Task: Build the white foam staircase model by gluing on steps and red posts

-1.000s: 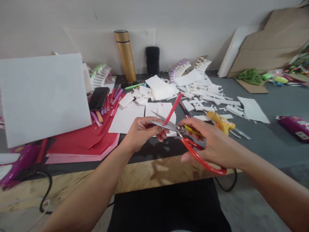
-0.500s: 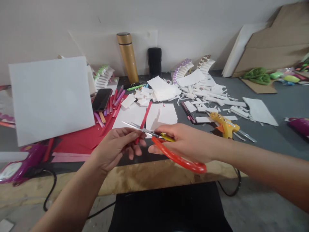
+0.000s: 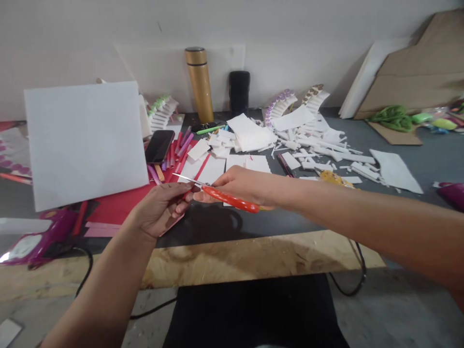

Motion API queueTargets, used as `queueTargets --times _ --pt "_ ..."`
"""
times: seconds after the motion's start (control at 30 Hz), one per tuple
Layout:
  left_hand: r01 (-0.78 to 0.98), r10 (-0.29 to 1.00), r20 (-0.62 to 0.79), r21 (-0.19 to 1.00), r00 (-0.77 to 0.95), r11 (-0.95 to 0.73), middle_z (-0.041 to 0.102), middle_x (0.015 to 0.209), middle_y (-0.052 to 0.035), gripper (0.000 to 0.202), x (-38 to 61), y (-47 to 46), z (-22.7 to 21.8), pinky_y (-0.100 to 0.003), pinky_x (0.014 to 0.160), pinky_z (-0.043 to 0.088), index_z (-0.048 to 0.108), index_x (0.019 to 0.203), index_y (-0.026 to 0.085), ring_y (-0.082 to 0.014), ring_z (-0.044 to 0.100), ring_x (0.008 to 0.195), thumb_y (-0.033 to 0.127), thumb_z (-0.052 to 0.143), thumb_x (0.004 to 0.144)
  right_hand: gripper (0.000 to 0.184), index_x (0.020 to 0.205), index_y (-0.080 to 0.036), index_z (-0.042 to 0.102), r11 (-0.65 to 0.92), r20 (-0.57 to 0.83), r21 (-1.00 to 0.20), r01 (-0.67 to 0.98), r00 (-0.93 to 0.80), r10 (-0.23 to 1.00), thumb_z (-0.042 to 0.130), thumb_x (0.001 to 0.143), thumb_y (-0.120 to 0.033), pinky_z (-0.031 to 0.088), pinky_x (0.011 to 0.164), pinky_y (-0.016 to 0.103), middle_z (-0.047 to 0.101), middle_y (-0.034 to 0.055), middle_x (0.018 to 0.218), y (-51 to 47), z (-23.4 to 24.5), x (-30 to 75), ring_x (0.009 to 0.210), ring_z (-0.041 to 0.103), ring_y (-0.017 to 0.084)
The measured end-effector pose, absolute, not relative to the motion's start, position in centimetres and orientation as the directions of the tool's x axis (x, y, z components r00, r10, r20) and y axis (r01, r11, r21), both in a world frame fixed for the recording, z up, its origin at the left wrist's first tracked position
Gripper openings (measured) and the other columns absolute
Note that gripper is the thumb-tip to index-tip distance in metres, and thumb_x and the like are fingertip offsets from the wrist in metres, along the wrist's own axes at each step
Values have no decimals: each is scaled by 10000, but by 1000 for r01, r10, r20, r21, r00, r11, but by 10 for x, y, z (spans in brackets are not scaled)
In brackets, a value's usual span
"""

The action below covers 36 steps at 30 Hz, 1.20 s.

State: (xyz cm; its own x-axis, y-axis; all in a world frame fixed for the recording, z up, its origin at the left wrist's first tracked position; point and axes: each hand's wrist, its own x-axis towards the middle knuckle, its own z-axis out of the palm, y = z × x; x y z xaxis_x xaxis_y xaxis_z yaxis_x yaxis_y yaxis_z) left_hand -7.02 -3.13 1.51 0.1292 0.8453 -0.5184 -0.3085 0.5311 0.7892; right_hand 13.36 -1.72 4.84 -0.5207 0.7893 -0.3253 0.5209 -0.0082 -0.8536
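Observation:
My right hand (image 3: 235, 186) is closed around a pair of scissors (image 3: 232, 199) with red handles. Their metal blades point left and lie across a narrow red strip (image 3: 202, 166), close above my left fingers. Whether the blades are parted is hard to make out. My left hand (image 3: 163, 208) pinches the lower end of that strip, which slants up and away over the white sheets (image 3: 217, 169). Both hands are almost touching above the dark table's near side.
White scraps (image 3: 311, 145) cover the middle and right. A yellow glue gun (image 3: 335, 179) sits beyond my right forearm, a purple one (image 3: 54, 237) at left. A white board (image 3: 87, 145) stands tilted near a phone (image 3: 159, 146). A gold flask (image 3: 200, 87) is by the wall.
The scissors and both hands have shifted left. My right hand has turned, so the scissors lie flatter, and its forearm now partly covers the yellow glue gun. The view has shifted slightly.

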Motion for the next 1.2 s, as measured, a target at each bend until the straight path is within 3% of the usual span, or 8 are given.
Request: queueTargets --times 0.2,0.4,0.47,0.53,0.6,0.67,1.03,1.2 --pt "-371 840 -530 762 115 531 560 544 -5 245 -74 -30 11 -78 285 338 632 713 75 -14 403 319 59 493 914 479 695 -209 527 -156 -405 -890 429 -583 704 780 730 -615 281 366 235 464 -43 544 -18 48 144 417 350 67" --pt "-305 944 -327 895 50 326 692 652 -40 93 -68 -30 13 -116 360 419 685 914 83 -50 534 395 132 610 889 507 910 -226 611 -136 -332 -854 503 -326 885 532 877 -725 407 396 283 614 14 585 -50 73 202 427 558 159" --pt "-267 975 -218 937 49 223 721 669 -53 103 -58 -25 22 -135 385 433 687 912 92 -62 557 405 171 626 887 539 807 -219 580 -82 -223 -683 726 -99 970 450 907 -733 378 406 295 606 37 567 -60 72 223 414 543 167" --pt "-224 991 -114 966 73 128 756 739 -80 130 -45 -17 32 -156 423 461 691 920 95 -80 606 450 209 641 883 475 775 -214 556 -17 -98 -340 940 -18 995 496 909 -666 376 469 310 653 82 639 -66 63 238 519 604 212" --pt "-184 995 -38 982 88 54 777 796 -97 144 -32 -9 37 -174 459 484 682 936 104 -100 648 496 233 642 885 384 795 -197 565 -28 -89 -94 995 20 996 489 940 -545 403 538 331 707 136 751 -69 49 246 668 672 271" --pt "-154 995 22 988 101 -6 783 816 -98 151 -21 -3 38 -184 465 486 660 948 117 -119 675 524 255 639 890 362 838 -171 604 -34 -134 -3 999 33 990 455 958 -478 423 582 347 728 177 813 -68 35 249 760 703 309" --pt "-181 968 22 983 248 24 789 920 -116 181 12 4 31 -198 510 511 638 1017 128 -146 727 628 281 631 920 410 1065 -102 653 134 -209 10 991 -129 969 520 934 -467 491 636 366 738 202 911 -57 23 241 853 726 339" --pt "-318 933 76 947 353 43 741 930 -56 233 16 6 20 -222 628 585 678 1060 134 -141 739 713 262 727 871 443 800 -171 677 173 -65 -105 979 -181 981 495 949 -547 418 581 341 695 135 754 -40 44 251 708 674 281"
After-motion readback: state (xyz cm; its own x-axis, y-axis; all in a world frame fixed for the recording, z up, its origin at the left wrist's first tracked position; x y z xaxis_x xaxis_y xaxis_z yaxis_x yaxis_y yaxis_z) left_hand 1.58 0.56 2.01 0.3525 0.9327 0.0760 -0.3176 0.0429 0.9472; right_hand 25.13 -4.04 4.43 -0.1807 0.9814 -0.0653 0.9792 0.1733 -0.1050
